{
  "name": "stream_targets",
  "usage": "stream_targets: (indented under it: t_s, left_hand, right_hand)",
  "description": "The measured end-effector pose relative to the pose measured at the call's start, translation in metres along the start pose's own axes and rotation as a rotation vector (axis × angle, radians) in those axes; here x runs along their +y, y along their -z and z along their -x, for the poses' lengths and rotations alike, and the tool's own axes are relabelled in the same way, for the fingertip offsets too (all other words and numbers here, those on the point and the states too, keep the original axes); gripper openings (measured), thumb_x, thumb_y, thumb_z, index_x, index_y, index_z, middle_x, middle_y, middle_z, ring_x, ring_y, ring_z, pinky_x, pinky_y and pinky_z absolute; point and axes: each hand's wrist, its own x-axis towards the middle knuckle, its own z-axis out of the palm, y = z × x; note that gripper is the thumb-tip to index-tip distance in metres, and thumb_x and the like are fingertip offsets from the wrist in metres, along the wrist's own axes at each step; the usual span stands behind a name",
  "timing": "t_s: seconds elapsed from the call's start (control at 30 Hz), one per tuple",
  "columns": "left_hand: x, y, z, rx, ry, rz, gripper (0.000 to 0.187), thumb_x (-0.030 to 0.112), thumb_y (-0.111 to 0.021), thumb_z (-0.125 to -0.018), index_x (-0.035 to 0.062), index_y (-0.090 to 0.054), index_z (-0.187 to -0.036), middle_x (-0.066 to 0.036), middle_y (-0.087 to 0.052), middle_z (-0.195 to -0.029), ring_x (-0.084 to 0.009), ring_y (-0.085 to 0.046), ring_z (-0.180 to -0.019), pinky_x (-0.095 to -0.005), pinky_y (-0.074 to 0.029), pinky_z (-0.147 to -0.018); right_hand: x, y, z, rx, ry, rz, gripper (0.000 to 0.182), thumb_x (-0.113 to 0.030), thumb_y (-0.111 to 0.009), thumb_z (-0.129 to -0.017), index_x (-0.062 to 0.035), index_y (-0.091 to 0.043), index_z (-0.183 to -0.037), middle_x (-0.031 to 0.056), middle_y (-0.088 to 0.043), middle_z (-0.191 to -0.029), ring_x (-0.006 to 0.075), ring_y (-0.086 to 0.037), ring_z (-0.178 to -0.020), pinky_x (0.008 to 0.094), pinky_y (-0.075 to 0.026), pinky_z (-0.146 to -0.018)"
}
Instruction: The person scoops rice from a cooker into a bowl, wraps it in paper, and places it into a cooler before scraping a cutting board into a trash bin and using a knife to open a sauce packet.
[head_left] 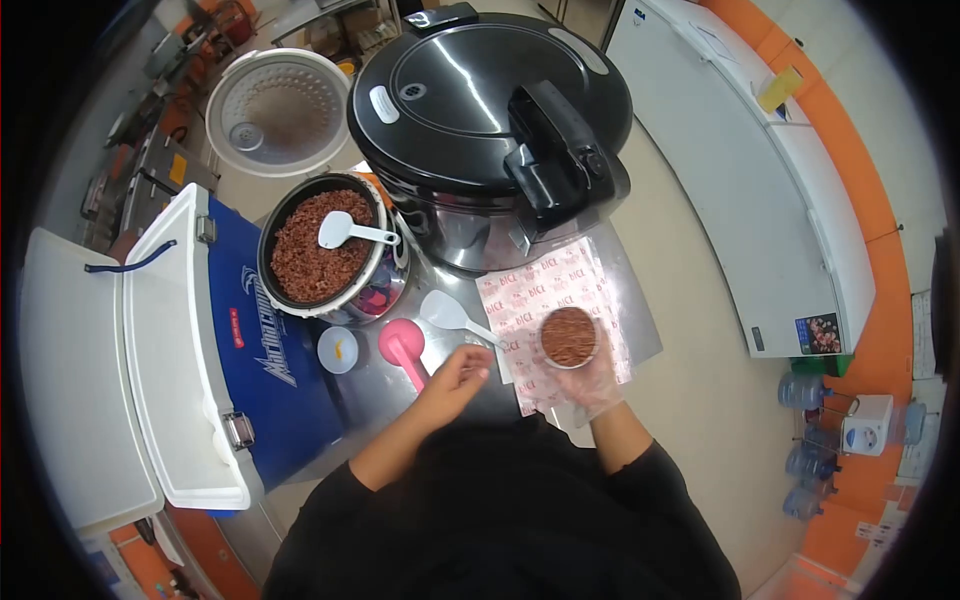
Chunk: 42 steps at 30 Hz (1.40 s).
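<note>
Steel tabletop [636, 312]; round, brown-filled cup [569, 337]

The pot [375, 290] stands left of the cooker [430, 140], a paddle [337, 230] on the rice [310, 262] inside it. The cooler [250, 350] is farther left, the freezer [720, 180] right. Nearer than the pot sit the bowl [338, 351] and, right of it, the scoop [401, 341]. The paper sheets [530, 300] lie right of the scoop, beneath the cup [569, 338].

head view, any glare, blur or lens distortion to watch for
Head view: strong fisheye, black corners, chest freezer bowed; white glare streaks on the black cooker lid; bright sheen on the metal table; right hand and its bowl of reddish grains look motion-blurred
</note>
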Motion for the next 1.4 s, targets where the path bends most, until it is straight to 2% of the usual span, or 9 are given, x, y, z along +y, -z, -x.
stream_targets:
  t_s: [0.2,0.23,0.27,0.33,0.37,0.6,0.83,1.23,1.4]
  left_hand:
    - [-0.017,-0.042,-0.037,-0.269,-0.316,-0.697,0.036,0.015,-0.067,-0.090,0.0060,-0.059,-0.125,-0.013,-0.058,-0.131,-0.0332,-0.055,-0.123,-0.0415,-0.044,-0.106]
    - [-0.024,-0.048,-0.044,-0.323,-0.375,-0.779,0.041,0.015,-0.067,-0.089,0.0062,-0.057,-0.128,-0.013,-0.056,-0.134,-0.0332,-0.052,-0.127,-0.0422,-0.043,-0.108]
    - [-0.031,-0.053,-0.051,-0.377,-0.435,-0.860,0.046,0.015,-0.067,-0.088,0.0063,-0.055,-0.132,-0.014,-0.055,-0.138,-0.0331,-0.049,-0.131,-0.0428,-0.041,-0.110]
    - [-0.052,-0.062,-0.059,-0.388,-0.484,-0.936,0.051,0.016,-0.068,-0.088,0.0068,-0.053,-0.135,-0.014,-0.051,-0.142,-0.0333,-0.046,-0.135,-0.0427,-0.040,-0.112]
    - [-0.063,-0.065,-0.060,-0.399,-0.529,-1.010,0.056,0.017,-0.068,-0.087,0.0073,-0.050,-0.139,-0.014,-0.048,-0.147,-0.0334,-0.043,-0.138,-0.0426,-0.038,-0.114]
    - [-0.099,-0.076,-0.047,-0.249,-0.492,-1.043,0.060,0.017,-0.067,-0.088,0.0030,-0.046,-0.142,-0.014,-0.046,-0.148,-0.0350,-0.042,-0.138,-0.0447,-0.034,-0.116]
    - [-0.097,-0.087,-0.047,-0.134,-0.506,-1.095,0.054,0.016,-0.069,-0.083,0.0025,-0.053,-0.133,-0.016,-0.054,-0.139,-0.0354,-0.050,-0.130,-0.0450,-0.041,-0.111]
    - [-0.104,-0.098,-0.051,-0.068,-0.468,-1.181,0.042,0.012,-0.067,-0.081,0.0002,-0.060,-0.120,-0.017,-0.059,-0.128,-0.0344,-0.055,-0.124,-0.0446,-0.045,-0.107]
    - [-0.104,-0.099,-0.043,0.028,-0.539,-1.130,0.035,0.012,-0.067,-0.080,0.0003,-0.061,-0.113,-0.017,-0.060,-0.124,-0.0345,-0.055,-0.123,-0.0440,-0.045,-0.107]
  right_hand:
    - [-0.049,0.062,-0.017,0.091,0.526,0.434,0.064,-0.059,-0.040,-0.101,-0.0053,-0.052,-0.133,0.0164,-0.061,-0.125,0.0302,-0.062,-0.111,0.0451,-0.053,-0.095]
    - [-0.046,0.042,-0.010,0.072,0.650,0.545,0.051,-0.044,-0.060,-0.095,-0.0068,-0.056,-0.128,0.0148,-0.061,-0.122,0.0313,-0.061,-0.110,0.0455,-0.051,-0.094]
    - [-0.047,0.043,-0.016,0.070,0.649,0.542,0.051,-0.044,-0.060,-0.095,-0.0068,-0.056,-0.128,0.0148,-0.061,-0.122,0.0313,-0.061,-0.110,0.0455,-0.051,-0.094]
    - [-0.048,0.042,-0.026,0.040,1.095,1.741,0.057,-0.036,-0.073,-0.083,-0.0060,-0.058,-0.129,0.0204,-0.058,-0.122,0.0363,-0.059,-0.110,0.0482,-0.049,-0.095]
    - [-0.040,0.040,-0.029,0.034,0.974,1.949,0.064,-0.033,-0.081,-0.074,-0.0055,-0.059,-0.128,0.0257,-0.057,-0.121,0.0410,-0.056,-0.110,0.0498,-0.048,-0.094]
    - [-0.013,0.054,-0.051,0.033,1.064,2.449,0.073,-0.040,-0.080,-0.074,-0.0059,-0.056,-0.135,0.0266,-0.057,-0.122,0.0402,-0.057,-0.110,0.0480,-0.049,-0.092]
    - [-0.046,0.042,-0.052,-0.364,0.838,2.688,0.083,-0.045,-0.078,-0.075,-0.0016,-0.049,-0.140,0.0214,-0.059,-0.117,0.0343,-0.059,-0.102,0.0414,-0.052,-0.086]
    - [-0.011,0.036,-0.062,0.065,0.963,2.533,0.090,-0.056,-0.079,-0.071,0.0044,-0.050,-0.132,0.0189,-0.059,-0.108,0.0344,-0.061,-0.094,0.0431,-0.054,-0.079]
    - [-0.036,0.000,-0.047,0.162,0.599,2.288,0.084,-0.055,-0.078,-0.073,0.0014,-0.051,-0.128,0.0246,-0.066,-0.103,0.0384,-0.068,-0.094,0.0459,-0.056,-0.080]
